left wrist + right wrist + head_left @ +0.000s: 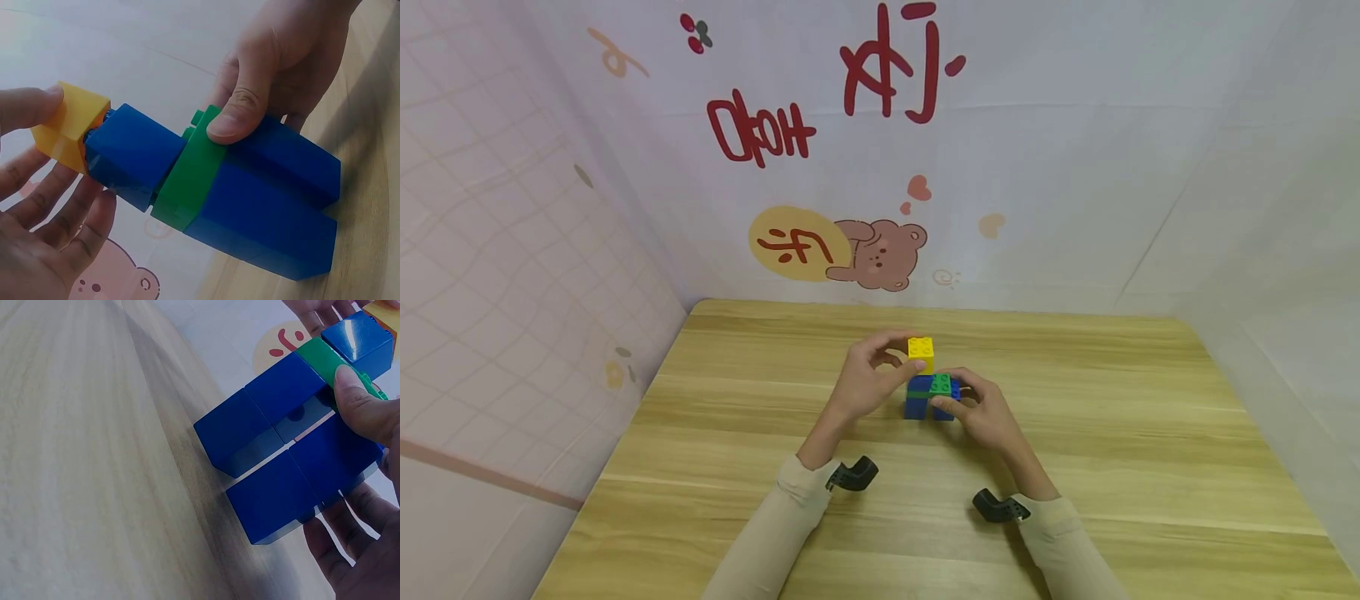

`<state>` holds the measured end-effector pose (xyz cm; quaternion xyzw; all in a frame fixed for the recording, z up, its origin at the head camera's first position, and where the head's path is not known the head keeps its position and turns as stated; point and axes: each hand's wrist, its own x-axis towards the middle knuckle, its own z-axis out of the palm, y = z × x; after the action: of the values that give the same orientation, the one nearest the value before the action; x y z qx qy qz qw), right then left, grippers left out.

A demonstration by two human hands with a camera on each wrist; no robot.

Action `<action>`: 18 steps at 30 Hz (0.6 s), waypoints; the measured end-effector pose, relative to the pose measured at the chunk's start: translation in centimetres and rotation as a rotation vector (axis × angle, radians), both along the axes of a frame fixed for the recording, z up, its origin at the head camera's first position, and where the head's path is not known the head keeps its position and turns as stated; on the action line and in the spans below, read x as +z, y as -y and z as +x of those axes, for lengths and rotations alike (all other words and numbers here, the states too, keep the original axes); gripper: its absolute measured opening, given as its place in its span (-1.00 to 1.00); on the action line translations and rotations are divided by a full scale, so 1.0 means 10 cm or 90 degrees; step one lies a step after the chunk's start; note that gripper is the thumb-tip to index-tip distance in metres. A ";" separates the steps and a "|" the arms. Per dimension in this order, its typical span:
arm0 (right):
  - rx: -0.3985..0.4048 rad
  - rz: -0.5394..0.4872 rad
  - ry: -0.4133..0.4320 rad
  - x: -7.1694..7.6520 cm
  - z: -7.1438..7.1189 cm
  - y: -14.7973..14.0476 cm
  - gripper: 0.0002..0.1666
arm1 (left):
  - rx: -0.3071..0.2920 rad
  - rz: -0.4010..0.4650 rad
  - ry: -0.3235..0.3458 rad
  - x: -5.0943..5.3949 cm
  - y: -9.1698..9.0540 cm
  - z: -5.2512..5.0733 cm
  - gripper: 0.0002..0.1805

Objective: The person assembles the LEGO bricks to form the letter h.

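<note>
Between both hands stands a stack of toy building bricks. At its top is a yellow brick (921,357), pinched between the thumb and fingers of my left hand (863,382). A strip of studs shows between it and the upper blue brick (134,153) in the left wrist view. Under that lies a flat green brick (190,181), resting on two side-by-side columns of blue bricks (269,400) with a gap between them. My right hand (988,410) grips the green brick and one blue column, thumb on the near side. Whether the columns touch the table cannot be told.
The wood-grain table (715,467) spreads around the hands. A white printed cloth (1045,150) with red characters and a bear hangs behind it, and more cloth hangs at both sides. Black curved mounts (854,475) sit on the sleeves at each wrist.
</note>
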<state>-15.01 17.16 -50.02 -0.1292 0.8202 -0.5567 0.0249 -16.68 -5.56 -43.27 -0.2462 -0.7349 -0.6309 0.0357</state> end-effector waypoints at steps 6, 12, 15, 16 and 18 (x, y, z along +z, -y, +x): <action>0.005 -0.001 -0.005 -0.03 -0.01 0.00 -0.63 | -0.012 -0.023 -0.024 -0.02 -0.01 0.00 -0.58; -0.002 0.001 -0.008 -0.05 0.00 0.01 -0.64 | -0.013 -0.039 -0.041 -0.04 0.01 0.01 -0.57; -0.004 0.004 -0.010 -0.07 0.00 0.01 -0.64 | -0.013 -0.054 -0.051 -0.03 0.02 0.02 -0.56; -0.003 0.006 -0.012 -0.08 -0.01 0.01 -0.63 | -0.013 -0.060 -0.055 -0.03 0.02 0.02 -0.56; -0.004 0.010 -0.014 -0.09 -0.01 0.02 -0.62 | -0.015 -0.070 -0.062 -0.03 0.03 0.02 -0.56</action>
<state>-15.10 16.99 -50.87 -0.1329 0.8250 -0.5491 0.0154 -16.49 -5.86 -43.55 -0.2866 -0.7629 -0.5774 0.0502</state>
